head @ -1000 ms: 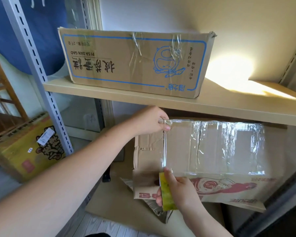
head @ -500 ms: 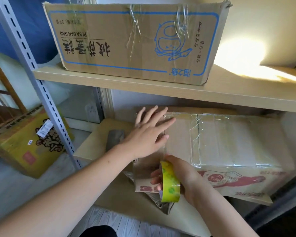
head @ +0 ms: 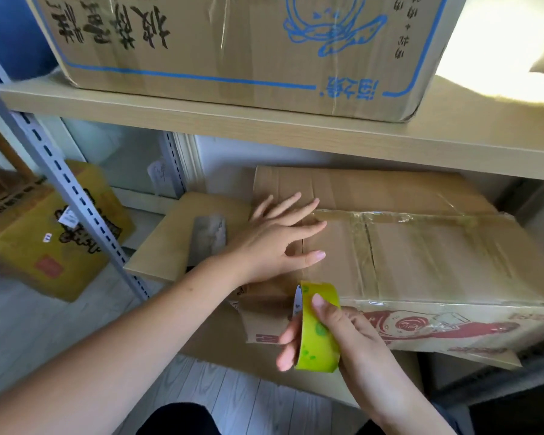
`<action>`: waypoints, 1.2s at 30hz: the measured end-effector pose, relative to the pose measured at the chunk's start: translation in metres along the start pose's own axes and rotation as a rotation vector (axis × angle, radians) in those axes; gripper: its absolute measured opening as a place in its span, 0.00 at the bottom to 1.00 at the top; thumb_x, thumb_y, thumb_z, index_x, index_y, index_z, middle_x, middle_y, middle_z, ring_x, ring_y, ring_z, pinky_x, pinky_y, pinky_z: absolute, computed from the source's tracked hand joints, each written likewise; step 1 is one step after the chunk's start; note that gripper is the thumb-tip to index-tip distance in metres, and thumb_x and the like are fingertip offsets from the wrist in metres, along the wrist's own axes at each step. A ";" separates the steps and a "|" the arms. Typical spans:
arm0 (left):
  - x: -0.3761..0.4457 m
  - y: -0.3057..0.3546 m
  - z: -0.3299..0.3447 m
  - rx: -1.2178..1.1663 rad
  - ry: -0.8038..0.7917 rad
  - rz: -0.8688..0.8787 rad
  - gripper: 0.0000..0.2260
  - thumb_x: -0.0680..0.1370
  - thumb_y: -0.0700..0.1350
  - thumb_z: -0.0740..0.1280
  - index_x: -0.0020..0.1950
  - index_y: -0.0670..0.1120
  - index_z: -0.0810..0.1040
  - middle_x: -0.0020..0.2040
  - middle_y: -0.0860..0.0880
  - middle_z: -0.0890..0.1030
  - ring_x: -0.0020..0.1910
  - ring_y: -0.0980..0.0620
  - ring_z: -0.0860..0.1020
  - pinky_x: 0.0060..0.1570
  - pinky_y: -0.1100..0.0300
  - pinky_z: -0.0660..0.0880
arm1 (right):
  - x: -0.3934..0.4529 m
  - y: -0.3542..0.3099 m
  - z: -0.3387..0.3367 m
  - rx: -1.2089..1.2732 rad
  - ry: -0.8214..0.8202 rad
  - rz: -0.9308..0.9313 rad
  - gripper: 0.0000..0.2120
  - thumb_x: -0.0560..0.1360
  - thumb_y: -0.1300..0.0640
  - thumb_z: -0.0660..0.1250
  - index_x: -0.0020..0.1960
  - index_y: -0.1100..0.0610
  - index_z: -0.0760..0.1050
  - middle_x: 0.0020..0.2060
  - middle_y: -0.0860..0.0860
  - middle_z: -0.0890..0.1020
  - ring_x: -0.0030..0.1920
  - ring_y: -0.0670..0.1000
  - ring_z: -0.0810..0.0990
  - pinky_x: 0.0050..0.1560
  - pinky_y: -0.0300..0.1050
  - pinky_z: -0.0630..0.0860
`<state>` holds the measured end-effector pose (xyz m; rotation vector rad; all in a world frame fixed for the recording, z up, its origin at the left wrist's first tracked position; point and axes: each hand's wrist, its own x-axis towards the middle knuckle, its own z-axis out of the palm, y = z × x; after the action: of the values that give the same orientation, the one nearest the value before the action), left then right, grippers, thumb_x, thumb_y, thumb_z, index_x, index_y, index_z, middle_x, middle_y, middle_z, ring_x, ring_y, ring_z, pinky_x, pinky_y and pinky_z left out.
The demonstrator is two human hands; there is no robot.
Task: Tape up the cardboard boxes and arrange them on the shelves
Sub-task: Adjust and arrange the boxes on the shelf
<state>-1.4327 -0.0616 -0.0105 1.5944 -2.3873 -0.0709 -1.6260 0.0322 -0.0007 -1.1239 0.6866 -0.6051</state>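
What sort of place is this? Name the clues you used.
Probably a storeroom or a home storage corner. A metal rack carries wooden shelves stacked with cardboard boxes, another yellow box sits on the floor, and a hand holds a tape roll.

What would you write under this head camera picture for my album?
Left hand flat on the taped box on the lower shelf; right hand holding a green tape roll.

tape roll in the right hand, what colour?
Yellow-green with darker green spots; tape roll in the right hand, head view.
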 end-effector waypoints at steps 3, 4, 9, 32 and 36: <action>-0.001 0.000 -0.001 -0.360 0.018 0.020 0.17 0.79 0.51 0.65 0.68 0.56 0.76 0.76 0.58 0.65 0.77 0.60 0.55 0.77 0.49 0.52 | 0.006 -0.008 0.001 0.011 -0.043 0.028 0.29 0.75 0.39 0.56 0.39 0.62 0.83 0.32 0.63 0.83 0.35 0.56 0.82 0.44 0.43 0.77; -0.004 0.002 -0.005 -0.475 0.027 0.014 0.17 0.79 0.42 0.65 0.66 0.53 0.78 0.74 0.56 0.68 0.77 0.60 0.58 0.76 0.50 0.55 | 0.006 -0.009 0.003 0.006 -0.050 0.043 0.30 0.75 0.39 0.55 0.38 0.62 0.83 0.30 0.62 0.82 0.34 0.55 0.81 0.43 0.43 0.77; -0.036 0.009 -0.032 -0.269 -0.320 0.183 0.32 0.76 0.37 0.61 0.78 0.55 0.61 0.79 0.59 0.54 0.78 0.61 0.43 0.78 0.50 0.41 | 0.002 -0.009 0.007 -0.034 -0.032 0.084 0.32 0.76 0.39 0.51 0.37 0.61 0.84 0.27 0.59 0.80 0.31 0.52 0.79 0.42 0.40 0.75; -0.056 0.035 -0.013 -0.008 -0.323 0.070 0.29 0.81 0.65 0.49 0.80 0.59 0.48 0.79 0.61 0.45 0.77 0.62 0.42 0.77 0.52 0.40 | -0.006 0.054 0.025 -0.088 0.377 0.075 0.38 0.80 0.35 0.44 0.32 0.59 0.80 0.28 0.61 0.80 0.29 0.54 0.79 0.37 0.42 0.76; -0.062 0.038 -0.006 0.156 -0.270 0.096 0.31 0.80 0.65 0.50 0.80 0.58 0.44 0.79 0.59 0.41 0.78 0.59 0.40 0.77 0.52 0.40 | -0.015 0.057 0.030 -0.090 0.428 0.083 0.40 0.78 0.32 0.45 0.37 0.61 0.81 0.32 0.62 0.83 0.32 0.56 0.82 0.44 0.48 0.80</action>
<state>-1.4430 0.0105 -0.0096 1.6243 -2.7327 -0.0882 -1.6076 0.0794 -0.0430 -1.0518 1.1318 -0.7583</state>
